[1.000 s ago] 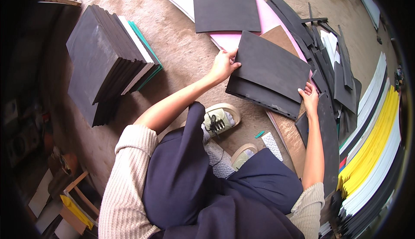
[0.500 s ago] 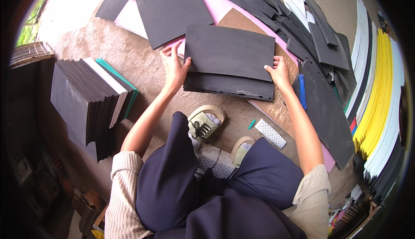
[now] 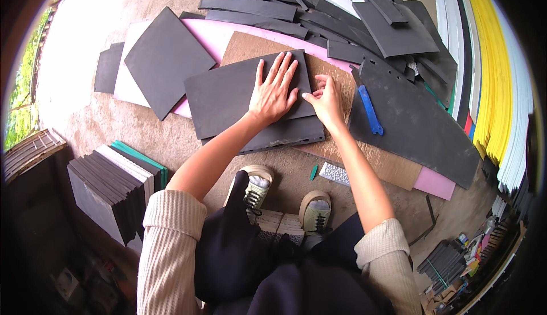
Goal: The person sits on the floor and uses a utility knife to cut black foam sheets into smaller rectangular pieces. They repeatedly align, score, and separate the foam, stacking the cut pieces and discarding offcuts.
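A black foam-like sheet (image 3: 228, 87) lies over another black sheet (image 3: 268, 136), whose near strip sticks out below it. My left hand (image 3: 274, 91) rests flat on the upper sheet, fingers spread, close to its right end. Just past that end, my right hand (image 3: 327, 103) has its thumb tip at the sheet's edge, with the fingers loosely curled and apart from the thumb. Under the sheets is a brown wooden board (image 3: 336, 135). A blue-handled cutter (image 3: 370, 110) lies on a large black piece (image 3: 416, 127) to the right.
Black offcut strips (image 3: 256, 8) lie piled at the back. A square black sheet (image 3: 169, 61) is at the left on pink sheeting (image 3: 205, 30). Upright sheets (image 3: 105, 192) stand at the near left, coloured stacks (image 3: 484, 64) at the right. A white textured block (image 3: 335, 174) lies near my feet.
My left hand has left the sheet's left edge and now lies flat on top near the right end. My right hand has loosened from the right edge. The head view has shifted.
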Demonstrator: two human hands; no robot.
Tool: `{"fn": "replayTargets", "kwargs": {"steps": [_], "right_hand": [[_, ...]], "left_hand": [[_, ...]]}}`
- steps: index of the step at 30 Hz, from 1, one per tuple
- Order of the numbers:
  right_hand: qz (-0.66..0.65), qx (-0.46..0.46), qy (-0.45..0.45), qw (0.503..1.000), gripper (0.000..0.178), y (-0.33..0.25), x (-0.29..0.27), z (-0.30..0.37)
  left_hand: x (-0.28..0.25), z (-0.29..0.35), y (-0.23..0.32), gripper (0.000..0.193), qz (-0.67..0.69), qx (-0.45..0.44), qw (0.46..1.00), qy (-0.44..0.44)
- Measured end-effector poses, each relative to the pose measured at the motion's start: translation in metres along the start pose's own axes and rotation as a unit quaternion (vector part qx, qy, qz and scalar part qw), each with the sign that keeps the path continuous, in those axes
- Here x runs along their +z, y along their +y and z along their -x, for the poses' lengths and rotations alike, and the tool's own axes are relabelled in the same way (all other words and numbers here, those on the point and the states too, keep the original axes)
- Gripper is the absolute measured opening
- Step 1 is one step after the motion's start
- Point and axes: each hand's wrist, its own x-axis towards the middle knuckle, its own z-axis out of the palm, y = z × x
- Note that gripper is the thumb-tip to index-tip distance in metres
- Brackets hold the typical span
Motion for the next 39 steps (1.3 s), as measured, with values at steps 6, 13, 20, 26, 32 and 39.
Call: {"fn": "replayTargets", "kwargs": {"steps": [6,13,20,26,32,39], "right_hand": [[0.346,-0.007,0.22,0.912,0.058,0.023,-0.065,0.025],[0.357,-0.047,0.123,0.925,0.049,0.024,-0.079,0.026],[0.142,-0.004,0.159,0.977,0.03,0.017,-0.058,0.02],[-0.047,0.09,0.026,0.994,0.051,0.003,0.001,0.042],[-0.014,-0.059,0.094,0.994,0.059,0.023,0.017,0.063],[0.0,-0.039,0.149,0.988,0.05,0.022,0.024,0.065]], "left_hand": [[-0.003,0.0,-0.003,0.065,-0.018,-0.013,1.0,-0.018],[-0.003,-0.002,0.002,0.075,-0.042,-0.017,0.998,-0.038],[-0.001,-0.001,0.0,0.069,-0.011,-0.03,0.999,0.012],[0.002,-0.005,-0.008,0.066,0.004,-0.04,0.998,0.051],[0.004,-0.026,-0.02,0.069,-0.053,-0.061,0.992,0.1],[0.006,-0.033,-0.026,0.063,-0.005,-0.06,0.995,0.08]]}}
